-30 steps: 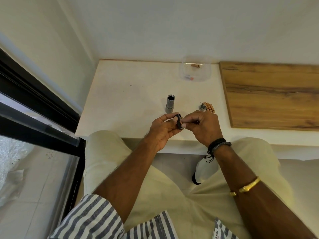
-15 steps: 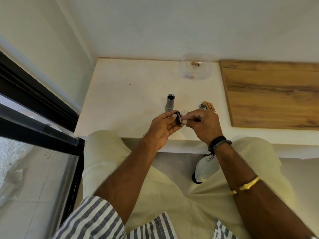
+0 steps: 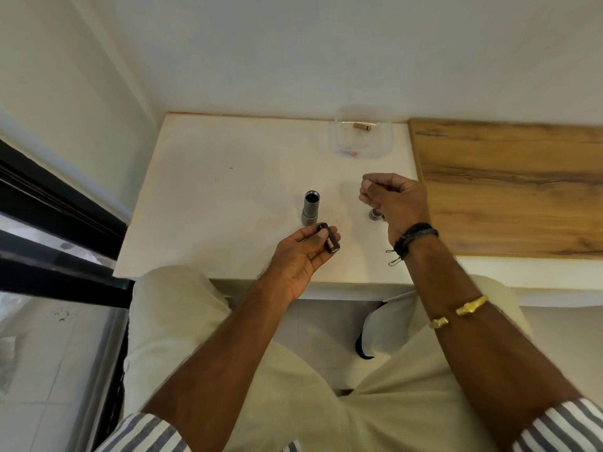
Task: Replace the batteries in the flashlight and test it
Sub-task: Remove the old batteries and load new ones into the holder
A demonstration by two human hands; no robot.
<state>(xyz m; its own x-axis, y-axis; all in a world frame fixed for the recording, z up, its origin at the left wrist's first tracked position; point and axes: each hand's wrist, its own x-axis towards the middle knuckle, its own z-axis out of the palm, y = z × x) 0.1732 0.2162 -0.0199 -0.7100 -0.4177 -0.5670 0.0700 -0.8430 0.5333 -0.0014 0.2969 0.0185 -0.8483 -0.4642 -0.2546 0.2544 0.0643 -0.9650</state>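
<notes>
Flashlight body [image 3: 311, 208] upright, mouth up, left hand [image 3: 300, 262] pinching slanted battery holder [image 3: 330, 243], right hand [image 3: 396, 200] grip unclear

The one view comes from a wide-angle camera worn on the person's head, looking forward and steeply down past both forearms and the lap to the white tabletop [image 3: 228, 197] against the wall [image 3: 293, 53]. It sits close above the left hand [image 3: 300, 256] and the right hand [image 3: 394, 203], which lie near the frame's centre.
</notes>
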